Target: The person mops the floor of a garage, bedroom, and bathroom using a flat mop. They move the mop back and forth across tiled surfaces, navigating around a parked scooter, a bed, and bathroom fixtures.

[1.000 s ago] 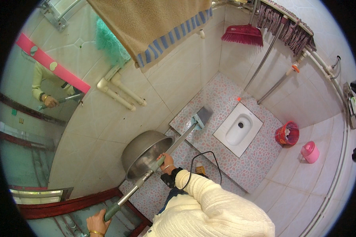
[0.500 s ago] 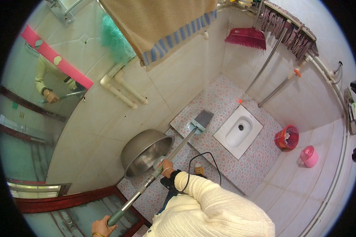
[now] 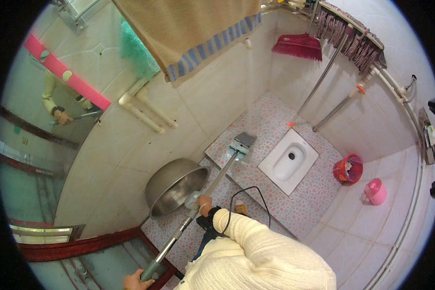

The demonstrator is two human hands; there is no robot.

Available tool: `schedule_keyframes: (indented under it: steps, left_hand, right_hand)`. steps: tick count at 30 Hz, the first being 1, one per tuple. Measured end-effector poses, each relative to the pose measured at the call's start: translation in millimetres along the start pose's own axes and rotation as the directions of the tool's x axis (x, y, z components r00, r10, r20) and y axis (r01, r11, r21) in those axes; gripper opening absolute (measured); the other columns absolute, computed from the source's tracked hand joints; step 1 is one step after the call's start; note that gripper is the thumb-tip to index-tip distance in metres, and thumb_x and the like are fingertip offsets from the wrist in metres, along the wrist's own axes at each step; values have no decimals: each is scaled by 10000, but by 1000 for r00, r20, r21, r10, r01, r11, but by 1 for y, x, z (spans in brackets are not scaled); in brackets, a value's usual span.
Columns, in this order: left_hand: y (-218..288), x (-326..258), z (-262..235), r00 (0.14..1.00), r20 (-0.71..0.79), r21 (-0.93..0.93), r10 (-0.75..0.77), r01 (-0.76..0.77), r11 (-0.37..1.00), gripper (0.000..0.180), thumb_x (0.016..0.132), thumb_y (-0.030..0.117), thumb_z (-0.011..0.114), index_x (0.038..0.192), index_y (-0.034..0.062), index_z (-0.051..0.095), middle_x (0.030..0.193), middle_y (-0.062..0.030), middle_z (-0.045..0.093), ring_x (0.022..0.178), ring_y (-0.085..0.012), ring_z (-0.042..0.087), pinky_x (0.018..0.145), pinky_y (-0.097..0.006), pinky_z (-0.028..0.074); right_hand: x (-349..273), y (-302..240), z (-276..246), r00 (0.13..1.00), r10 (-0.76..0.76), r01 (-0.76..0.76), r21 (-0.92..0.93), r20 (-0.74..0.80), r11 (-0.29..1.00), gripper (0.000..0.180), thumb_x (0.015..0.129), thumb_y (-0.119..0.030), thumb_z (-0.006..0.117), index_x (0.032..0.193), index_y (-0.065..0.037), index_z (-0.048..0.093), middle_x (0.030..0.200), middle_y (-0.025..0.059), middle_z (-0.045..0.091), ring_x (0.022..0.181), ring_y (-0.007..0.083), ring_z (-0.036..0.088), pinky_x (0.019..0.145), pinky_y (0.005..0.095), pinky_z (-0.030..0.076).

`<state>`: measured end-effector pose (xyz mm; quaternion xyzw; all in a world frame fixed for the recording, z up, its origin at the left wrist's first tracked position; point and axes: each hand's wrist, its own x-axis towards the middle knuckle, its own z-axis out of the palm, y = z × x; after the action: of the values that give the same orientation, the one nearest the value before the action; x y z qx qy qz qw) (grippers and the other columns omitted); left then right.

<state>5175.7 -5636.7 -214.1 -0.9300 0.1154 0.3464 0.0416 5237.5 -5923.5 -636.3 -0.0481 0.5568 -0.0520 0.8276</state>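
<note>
A flat mop with a grey pad and light blue head (image 3: 243, 144) rests on the pebble-patterned raised floor. Its long metal pole (image 3: 222, 178) slants down to the lower left. My right hand (image 3: 204, 205), below a dark wristband and cream sleeve, is closed round the middle of the pole, by a pale fitting. At the bottom edge, my left hand (image 3: 138, 280) wraps the grey-green grip at the pole's end; part of this hand is cut off. A large steel basin (image 3: 171, 186) leans tilted against the wall, left of the pole.
Right of the mop head, a white squat toilet (image 3: 289, 162) is set in the floor. A red bin (image 3: 348, 168) and pink container (image 3: 375, 192) stand farther right. A red broom (image 3: 298, 47) and string mop (image 3: 362, 46) hang behind. A tan towel (image 3: 193, 29) hangs above.
My left hand has moved right and down with the pole's end. The mop head has turned, showing more of its light blue plate and less pad. The whole view has shifted slightly.
</note>
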Motion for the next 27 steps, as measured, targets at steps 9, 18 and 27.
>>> schedule_keyframes:
  steps: [9, 18, 27]
  left_hand:
    - [18, -9, -23, 994, 89, 15, -63, 62, 998, 584, 746, 278, 738, 1233, 37, 526, 1037, -197, 649, 945, -330, 622, 791, -377, 477]
    - [-16, -16, -7, 992, 97, -31, -87, 90, 995, 620, 758, 294, 732, 1269, 30, 500, 1025, -186, 634, 844, -257, 610, 743, -360, 483]
    - [-17, -6, 4, 987, 121, -76, -102, 111, 991, 546, 795, 245, 696, 1255, 21, 505, 963, -149, 650, 793, -242, 602, 706, -352, 484]
  right_hand:
    - [-6, -11, -10, 775, 47, 457, -508, 630, -730, 234, 814, -251, 632, 1005, -116, 646, 1052, 104, 616, 887, 283, 631, 647, 409, 479]
    - [-3, 24, 5, 874, -70, 264, -591, 480, -762, 322, 760, -251, 681, 1047, -114, 637, 1014, 90, 652, 827, 292, 641, 612, 472, 487]
    - [-17, -9, 16, 910, 67, 315, -577, 410, -754, 385, 697, -237, 750, 1062, -146, 667, 968, 96, 667, 880, 299, 647, 672, 506, 504]
